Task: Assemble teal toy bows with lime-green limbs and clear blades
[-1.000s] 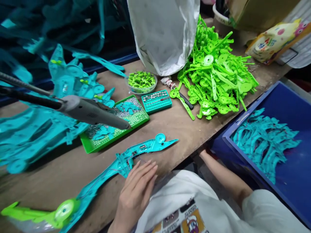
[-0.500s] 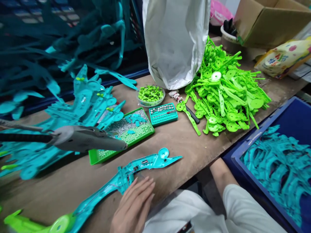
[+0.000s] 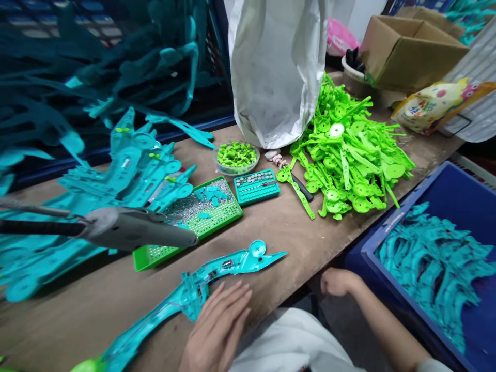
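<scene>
On the brown tabletop (image 3: 294,232), a long, curved teal plastic half-shell with thin wires (image 3: 189,293) lies along the near edge, its pointed end turned toward the right and its other end meeting a lime-green plastic piece (image 3: 90,366) at the bottom of the view. The left hand (image 3: 220,323) is flat and open, fingers straight, right up against the shell's near side — whether the fingertips press on it cannot be told. The right hand (image 3: 338,282) is curled just off the near edge, beside a deep blue plastic bin (image 3: 465,199) of similar teal shells; whether it grips anything cannot be told. A grey tapered tool on a dark cable (image 3: 132,230) juts in from the left — in front of a shallow, lime-green perforated tray (image 3: 227,218) holding small metal bits.
</scene>
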`<state>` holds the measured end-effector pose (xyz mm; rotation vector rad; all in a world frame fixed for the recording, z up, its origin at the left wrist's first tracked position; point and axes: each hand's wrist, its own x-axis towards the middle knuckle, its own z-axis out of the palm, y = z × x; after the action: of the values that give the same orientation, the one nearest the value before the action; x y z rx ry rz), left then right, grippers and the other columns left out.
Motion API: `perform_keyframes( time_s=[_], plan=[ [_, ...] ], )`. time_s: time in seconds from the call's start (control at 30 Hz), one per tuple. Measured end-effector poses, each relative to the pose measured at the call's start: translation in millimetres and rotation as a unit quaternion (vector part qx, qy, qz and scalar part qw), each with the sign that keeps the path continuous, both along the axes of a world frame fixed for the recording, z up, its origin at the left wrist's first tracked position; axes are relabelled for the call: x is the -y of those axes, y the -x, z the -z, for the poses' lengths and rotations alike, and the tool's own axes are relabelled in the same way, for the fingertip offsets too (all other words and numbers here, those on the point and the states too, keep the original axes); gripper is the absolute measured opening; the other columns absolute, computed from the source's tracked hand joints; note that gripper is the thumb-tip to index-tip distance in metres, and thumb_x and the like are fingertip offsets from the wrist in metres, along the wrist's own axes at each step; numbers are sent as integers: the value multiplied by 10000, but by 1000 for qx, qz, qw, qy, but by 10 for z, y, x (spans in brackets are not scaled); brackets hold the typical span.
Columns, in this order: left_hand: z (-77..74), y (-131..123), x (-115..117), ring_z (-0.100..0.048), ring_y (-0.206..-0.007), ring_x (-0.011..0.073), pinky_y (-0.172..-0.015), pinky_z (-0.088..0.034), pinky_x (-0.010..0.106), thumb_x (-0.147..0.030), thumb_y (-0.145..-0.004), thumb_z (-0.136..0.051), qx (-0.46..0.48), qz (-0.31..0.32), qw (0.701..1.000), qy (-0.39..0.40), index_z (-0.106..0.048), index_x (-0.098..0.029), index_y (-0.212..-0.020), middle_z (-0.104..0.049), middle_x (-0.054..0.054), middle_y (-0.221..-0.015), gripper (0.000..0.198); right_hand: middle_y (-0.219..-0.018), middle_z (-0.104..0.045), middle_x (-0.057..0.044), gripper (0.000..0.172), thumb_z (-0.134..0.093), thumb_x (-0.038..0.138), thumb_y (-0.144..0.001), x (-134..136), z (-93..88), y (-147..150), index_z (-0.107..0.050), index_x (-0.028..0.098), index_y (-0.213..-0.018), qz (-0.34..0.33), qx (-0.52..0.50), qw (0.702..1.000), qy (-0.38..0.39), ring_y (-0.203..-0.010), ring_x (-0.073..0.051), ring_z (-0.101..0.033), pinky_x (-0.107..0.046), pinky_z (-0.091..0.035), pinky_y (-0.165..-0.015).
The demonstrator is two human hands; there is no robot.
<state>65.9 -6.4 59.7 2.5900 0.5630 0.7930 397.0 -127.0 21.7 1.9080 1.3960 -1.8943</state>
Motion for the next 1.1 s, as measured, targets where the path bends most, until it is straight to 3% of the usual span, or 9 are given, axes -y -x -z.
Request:
perform_keyframes(
  time_s=[0.07,0.17,0.23,0.33,0.5,0.63,0.83,0.97,1.1],
  plan=[
    [15,-20,-34,-626,-1264,248,-1141,-481,481,-32,-896,-632,-2,-8,1000,4,-625,-174,-1320,-696,108,-1273,447,-1018,-742,-55,209,-585,291,-977,57,-310,-17,-716,153,-1065,2,-80,996,-44,-905,-173,-708,-293,-573,-795],
    [31,-67,-96,-624,-1268,255,-1129,-491,491,-70,-915,-620,-12,-27,1000,7,-606,-213,-1344,-688,101,-1294,453,-1059,-750,-47,252,-516,306,-1002,-123,-758,-145,-690,215,-1159,114,-91,940,-310,-966,-179,-703,-306,-549,-866],
    [39,-81,-138,-616,-1279,266,-1125,-490,506,-100,-921,-626,-17,-42,999,-1,-591,-226,-1361,-677,104,-1316,459,-1182,-708,-98,299,-448,267,-1014,-443,-892,-281,-641,216,-1238,204,110,844,-483,-1103,-228,-655,-395,-499,-996],
    [47,-20,-183,-599,-1303,278,-1134,-478,525,-134,-923,-638,-28,-63,997,-19,-572,-235,-1386,-659,104,-1350,479,-1255,-616,-234,374,-402,129,-947,-1001,-804,-482,-577,86,-1275,185,373,754,-508,-1200,-324,-573,-496,-425,-1053],
    [53,277,-189,-588,-1317,278,-1150,-460,527,-141,-922,-641,-34,-109,993,-24,-567,-232,-1389,-651,100,-1361,482,-1227,-550,-281,406,-501,119,-848,-1383,-568,-702,-566,32,-1238,105,511,776,-354,-1056,-356,-597,-488,-475,-922],
    [53,417,-151,-587,-1314,269,-1147,-459,522,-140,-927,-632,-34,-130,991,-1,-577,-225,-1362,-652,102,-1356,447,-1177,-569,-214,421,-568,257,-883,-1172,-708,-707,-602,80,-1263,108,460,769,-431,-1100,-342,-585,-472,-483,-965],
    [63,229,-130,-471,-1429,289,-1180,-398,564,-203,-959,-606,-74,-134,988,23,-498,-256,-1432,-581,117,-1450,488,-1170,-506,-150,433,-687,498,-869,-694,-890,115,-659,200,-1182,132,335,747,-558,-1112,-324,-576,-478,-490,-1009],
    [79,34,-227,-337,-1504,368,-1206,-297,646,-379,-930,-665,-150,-167,974,44,-397,-221,-1518,-389,182,-1600,666,-1123,-494,-135,487,-704,574,-846,-639,-553,751,-653,187,-1138,151,227,797,-539,-1061,-300,-600,-455,-527,-968],
    [187,-6,-362,-371,-1473,386,-1200,-231,695,-468,-921,-662,-187,-175,965,60,-432,-231,-1497,-452,178,-1556,664,-1100,-521,-129,459,-590,519,-943,-709,-337,832,-657,169,-1231,120,190,842,-490,-1015,-281,-633,-448,-531,-962]
  ],
)
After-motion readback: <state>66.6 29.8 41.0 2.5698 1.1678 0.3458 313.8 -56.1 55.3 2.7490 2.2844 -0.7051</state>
